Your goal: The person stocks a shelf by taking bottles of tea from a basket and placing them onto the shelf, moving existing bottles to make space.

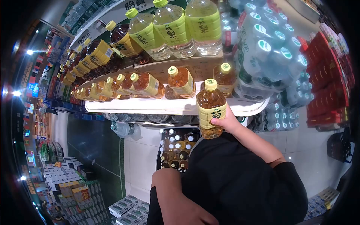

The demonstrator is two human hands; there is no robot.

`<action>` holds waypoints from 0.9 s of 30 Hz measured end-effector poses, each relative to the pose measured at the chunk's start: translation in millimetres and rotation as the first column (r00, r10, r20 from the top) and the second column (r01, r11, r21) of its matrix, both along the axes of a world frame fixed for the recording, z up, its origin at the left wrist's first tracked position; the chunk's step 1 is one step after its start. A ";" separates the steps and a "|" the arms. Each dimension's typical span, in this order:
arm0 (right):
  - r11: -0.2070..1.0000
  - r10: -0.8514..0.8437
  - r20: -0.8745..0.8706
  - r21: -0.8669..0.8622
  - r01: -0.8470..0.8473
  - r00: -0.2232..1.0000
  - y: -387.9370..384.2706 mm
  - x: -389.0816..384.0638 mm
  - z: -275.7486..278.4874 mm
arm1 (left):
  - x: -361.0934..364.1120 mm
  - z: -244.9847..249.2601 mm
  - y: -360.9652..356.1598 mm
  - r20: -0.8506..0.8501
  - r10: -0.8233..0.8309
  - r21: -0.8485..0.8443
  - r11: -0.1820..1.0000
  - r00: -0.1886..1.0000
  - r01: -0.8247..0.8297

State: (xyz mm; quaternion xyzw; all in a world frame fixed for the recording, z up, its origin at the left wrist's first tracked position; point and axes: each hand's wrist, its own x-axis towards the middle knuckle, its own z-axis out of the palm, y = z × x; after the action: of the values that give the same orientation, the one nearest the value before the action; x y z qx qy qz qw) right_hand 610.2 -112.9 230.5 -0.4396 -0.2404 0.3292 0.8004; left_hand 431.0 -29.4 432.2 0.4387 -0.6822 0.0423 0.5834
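White shelf (165,107) edging runs just beyond the right grip (227,120), and a lift over that lip would call for enough height to keep the base from catching. Shrink-wrapped water bottles (268,48) rise past the grip, up and to its right, so any sideways swing that way is best kept small. Amber bottles (146,86) line the shelf beyond the grip and to its left. Bent low and nearer the wearer than the grip, the left arm (180,204) shows no clear fingers; whether that hand is open or closed, I cannot tell. Right inside the grip is the yellow-labelled bottle (210,108), roughly upright and held in front of the shelf. The grip is spread about as wide as the bottle's lower body and closed on it, thumb (217,122) across the label, other fingers hidden; a steady, light squeeze should suit such plastic. Above the grip sits its yellow cap (210,84).
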 end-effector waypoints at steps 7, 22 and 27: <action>1.000 0.004 -0.014 -0.013 -0.004 1.000 -0.7 1.3 -2.6 | 3.0 -1.0 1.5 -0.060 -0.052 -0.147 0.988 0.997 0.043; 0.995 -0.033 0.031 -0.090 0.036 0.999 -2.4 1.5 -1.2 | 14.8 -10.4 4.4 -0.190 0.360 -0.126 0.914 0.913 -0.386; 0.980 -0.079 0.190 -0.163 0.111 0.979 -1.2 6.8 11.0 | 55.1 -93.1 35.6 -0.784 0.593 0.110 0.425 0.185 -0.898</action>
State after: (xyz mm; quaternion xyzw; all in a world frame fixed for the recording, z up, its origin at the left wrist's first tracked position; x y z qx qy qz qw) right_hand 617.0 -114.1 241.5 -0.5468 -0.2619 0.2682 0.7487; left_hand 486.1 6.2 339.1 0.5726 -0.0493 0.2809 0.7687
